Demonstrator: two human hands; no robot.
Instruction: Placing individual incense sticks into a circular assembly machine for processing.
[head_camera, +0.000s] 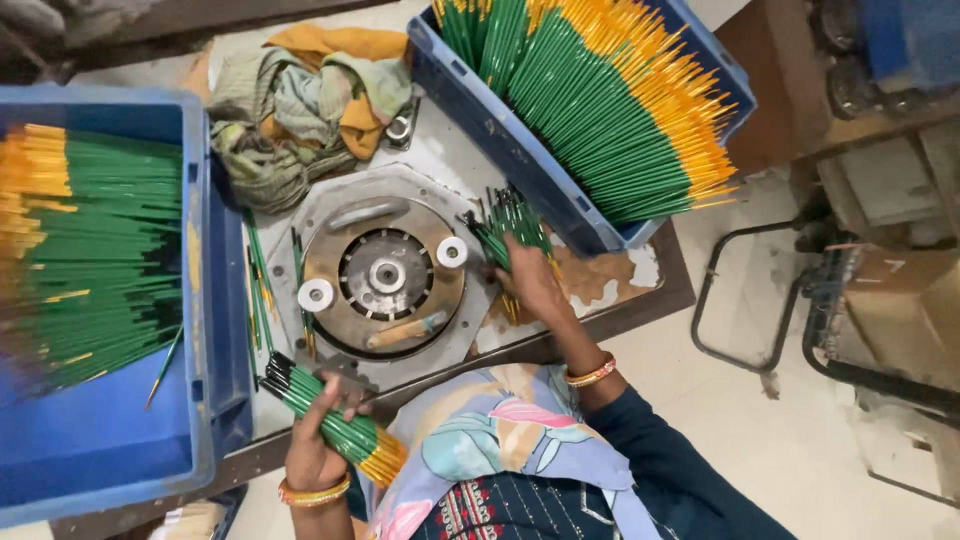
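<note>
While your left hand (315, 445) sits low at the near edge of the bench (640, 290), its grip is wrapped tight around a bundle of green brushes (325, 420), the dark tips pointing up and left toward the round machine and the yellow ends angled down toward your lap. Your left wrist, with its orange bangle (315, 492), is bent so that the back of the hand faces the camera. Your right arm reaches forward and across from its dark blue sleeve (670, 470), forearm stretched out, and your right hand (530, 280) rests palm down by the right side of the metal machine (385, 275). Its grip is closed over a second, smaller bunch of green brushes (510, 225) that fans upward just beside the wall of the right blue crate (500, 135), which is piled with more green and yellow brushes. A few loose brushes (258, 290) lie on the bench left of the machine, next to the left blue crate (215, 330), which holds another heap. Crumpled cloth (300, 100) lies beyond the machine, between the two crates.
</note>
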